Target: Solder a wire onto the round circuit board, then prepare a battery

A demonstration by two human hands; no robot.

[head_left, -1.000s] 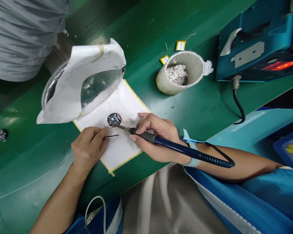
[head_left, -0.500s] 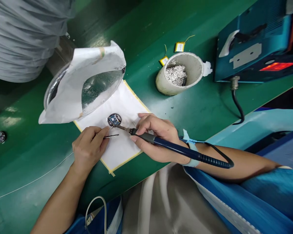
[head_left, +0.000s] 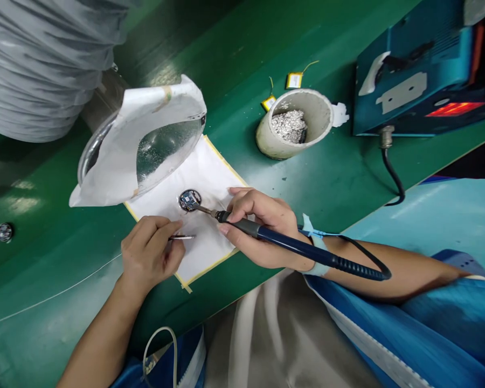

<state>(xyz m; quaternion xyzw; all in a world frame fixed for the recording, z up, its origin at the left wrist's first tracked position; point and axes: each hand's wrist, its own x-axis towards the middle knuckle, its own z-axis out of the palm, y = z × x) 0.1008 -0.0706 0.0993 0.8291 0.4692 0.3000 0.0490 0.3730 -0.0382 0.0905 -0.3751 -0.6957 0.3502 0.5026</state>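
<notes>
A small round circuit board [head_left: 189,200] lies on a white mat [head_left: 204,178] edged with yellow tape. My right hand [head_left: 262,226] is closed round a dark blue soldering iron [head_left: 291,245], whose tip touches the board's lower right edge. Just below the board, my left hand [head_left: 149,253] pinches thin metal tweezers [head_left: 182,237]; their points rest on the mat, apart from the board. A pale blue strap [head_left: 313,237] circles my right wrist.
A paper-wrapped magnifier lens [head_left: 145,143] leans over the mat's far side. A beige cup of solder scraps [head_left: 293,123] and two small yellow batteries [head_left: 293,80] sit behind. A blue soldering station [head_left: 420,75] stands far right. Another round board [head_left: 4,231] lies far left.
My left hand has drawn back a little toward me with the tweezers, away from the board. The iron tip stays on the board.
</notes>
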